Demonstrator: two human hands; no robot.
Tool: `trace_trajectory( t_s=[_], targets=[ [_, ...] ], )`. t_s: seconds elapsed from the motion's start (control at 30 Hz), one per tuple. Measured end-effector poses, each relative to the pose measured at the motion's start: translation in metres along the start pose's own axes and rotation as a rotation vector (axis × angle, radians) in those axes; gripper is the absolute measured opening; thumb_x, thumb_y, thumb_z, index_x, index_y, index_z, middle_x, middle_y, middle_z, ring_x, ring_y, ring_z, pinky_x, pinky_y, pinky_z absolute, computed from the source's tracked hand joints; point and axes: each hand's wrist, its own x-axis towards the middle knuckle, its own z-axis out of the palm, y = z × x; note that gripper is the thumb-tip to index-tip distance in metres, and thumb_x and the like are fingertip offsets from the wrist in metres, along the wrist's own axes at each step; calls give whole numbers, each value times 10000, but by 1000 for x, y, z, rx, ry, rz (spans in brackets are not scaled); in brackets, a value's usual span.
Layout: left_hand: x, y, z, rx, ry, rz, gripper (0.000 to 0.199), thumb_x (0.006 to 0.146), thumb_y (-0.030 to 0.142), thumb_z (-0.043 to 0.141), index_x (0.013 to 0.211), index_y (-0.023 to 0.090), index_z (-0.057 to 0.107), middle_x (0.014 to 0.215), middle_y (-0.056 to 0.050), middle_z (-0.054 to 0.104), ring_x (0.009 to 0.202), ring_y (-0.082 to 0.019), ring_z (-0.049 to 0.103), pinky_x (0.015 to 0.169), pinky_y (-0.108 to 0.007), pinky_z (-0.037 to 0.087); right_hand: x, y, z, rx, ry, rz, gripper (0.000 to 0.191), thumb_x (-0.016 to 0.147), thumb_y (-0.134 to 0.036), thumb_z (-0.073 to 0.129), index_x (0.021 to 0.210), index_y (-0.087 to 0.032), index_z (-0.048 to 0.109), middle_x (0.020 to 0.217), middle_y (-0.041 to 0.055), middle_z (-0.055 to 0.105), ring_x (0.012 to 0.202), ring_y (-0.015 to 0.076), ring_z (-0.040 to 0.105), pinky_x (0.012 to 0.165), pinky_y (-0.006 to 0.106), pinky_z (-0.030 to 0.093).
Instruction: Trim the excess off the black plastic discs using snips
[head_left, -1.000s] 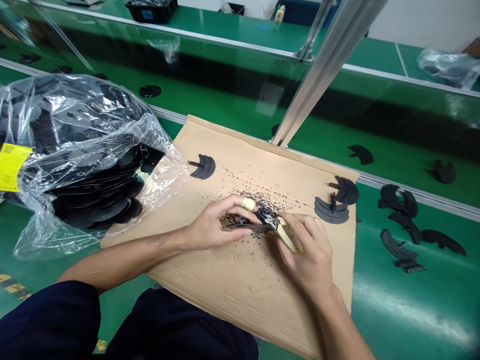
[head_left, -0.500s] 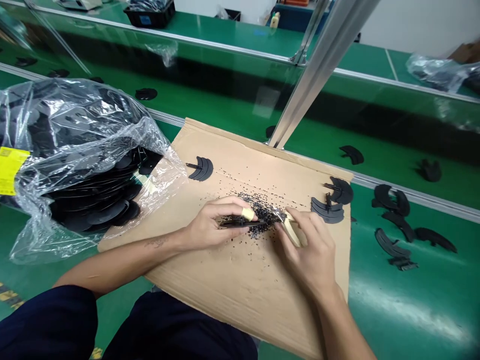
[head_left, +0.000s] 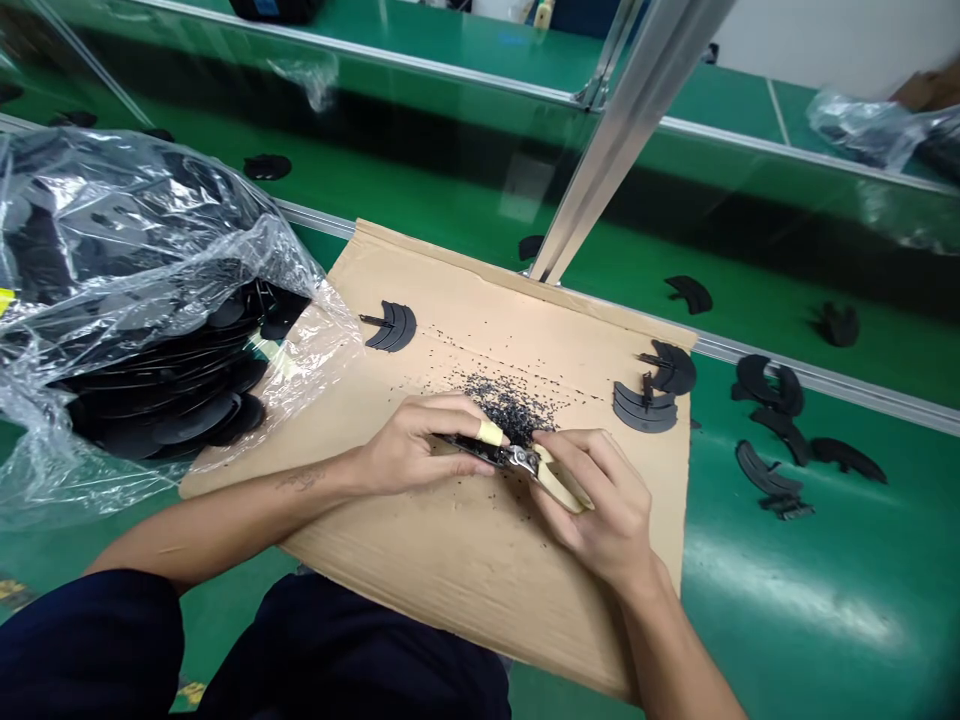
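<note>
My left hand (head_left: pixel 424 447) pinches a dark plastic part (head_left: pixel 469 447) between thumb and fingers; a pale yellow wrap covers one fingertip. From the right, my right hand (head_left: pixel 600 500) is closed around the cream handles of small cutting pliers (head_left: pixel 559 483). The pliers' metal jaws meet the right end of the plastic part; whether they are closed on it I cannot tell. Behind both hands, a heap of tiny black bits (head_left: pixel 514 405) lies on a cardboard sheet (head_left: pixel 450 560). Much of the held part is hidden by my left fingers.
A clear plastic bag (head_left: pixel 165 230) with stacked black parts (head_left: pixel 157 390) sits at the left. One curved black part (head_left: pixel 394 327) lies on the cardboard's left, two overlapping ones (head_left: pixel 645 408) on its right. Several more (head_left: pixel 780 435) lie on the green bench. A metal post (head_left: pixel 622 150) rises behind.
The pliers have come left, from just apart to touching the plastic part's end. The part now tilts down to the right. The whole view has shifted slightly.
</note>
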Motion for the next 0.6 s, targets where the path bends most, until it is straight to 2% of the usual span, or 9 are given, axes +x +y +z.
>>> trace_trajectory(
  t_s=[0.2, 0.43, 0.6],
  targets=[
    [-1, -2, 0, 24, 2, 8, 223, 827, 258, 796, 1038, 191, 775, 887, -78, 768, 793, -158, 701, 718, -295, 593, -2, 1, -1, -84, -23, -15, 354, 883, -164, 642, 1234, -208, 654, 911, 82, 696, 783, 208, 651, 639, 343, 542],
    [0, -4, 0, 47, 18, 56, 192, 830, 244, 794, 1014, 191, 781, 862, -76, 776, 765, -152, 695, 703, -292, 580, -3, 0, 2, -56, -8, 6, 295, 900, -142, 642, 1189, -196, 669, 903, 74, 701, 766, 190, 649, 641, 323, 534],
    [-1, -3, 1, 0, 12, 25, 193, 802, 218, 818, 985, 167, 785, 841, -79, 770, 754, -148, 691, 704, -286, 578, -2, -2, -2, -147, -29, -42, 306, 923, -172, 647, 1229, -190, 649, 921, 82, 719, 758, 190, 629, 657, 328, 523]
  ],
)
